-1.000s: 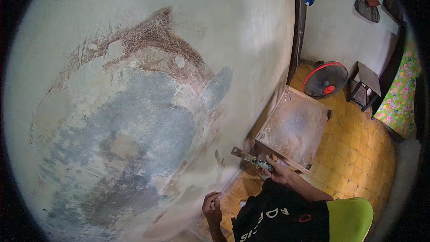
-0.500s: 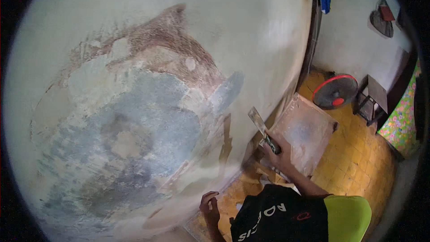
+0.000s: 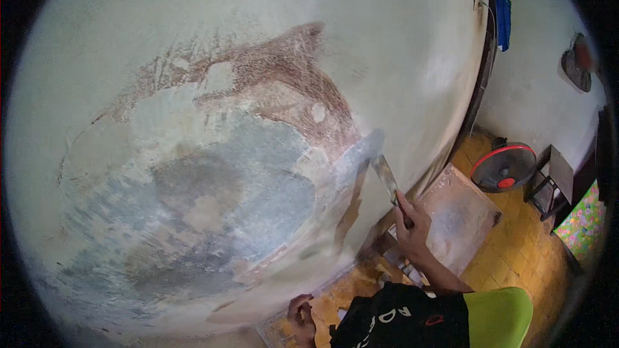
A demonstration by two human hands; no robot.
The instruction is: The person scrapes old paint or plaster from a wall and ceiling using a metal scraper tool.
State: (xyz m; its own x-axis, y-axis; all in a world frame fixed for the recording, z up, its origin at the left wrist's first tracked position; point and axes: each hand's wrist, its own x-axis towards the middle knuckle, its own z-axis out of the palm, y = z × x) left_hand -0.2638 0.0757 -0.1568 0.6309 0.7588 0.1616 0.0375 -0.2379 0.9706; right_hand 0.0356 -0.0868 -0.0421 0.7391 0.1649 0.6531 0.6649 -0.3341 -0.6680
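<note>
My right hand (image 3: 412, 224) grips a putty knife (image 3: 385, 177) by its dark handle. The metal blade points up and to the left, its tip at the right end of a wet-looking grey smear on the pale wall (image 3: 400, 71); it seems to touch there. Left of the blade spreads a large patched area (image 3: 271, 187), grey and white, with a rough brown bare band (image 3: 303, 84) along its top. Low in the picture, close to the wall's foot, my left hand (image 3: 301, 314) is empty, its fingers loosely bent and apart from the thumb.
A stained board (image 3: 451, 219) lies on the yellow tiled floor (image 3: 509, 245) beyond my right arm. Further off are a black fan with a red rim (image 3: 504, 166) and a small dark stool (image 3: 553, 180). A green chair (image 3: 500, 316) shows at lower right, a flowered cloth (image 3: 580, 222) at the far right.
The putty knife has gone from off the wall to the right end of the grey smear. My view has shifted, so the wall patch sits lower and further right.
</note>
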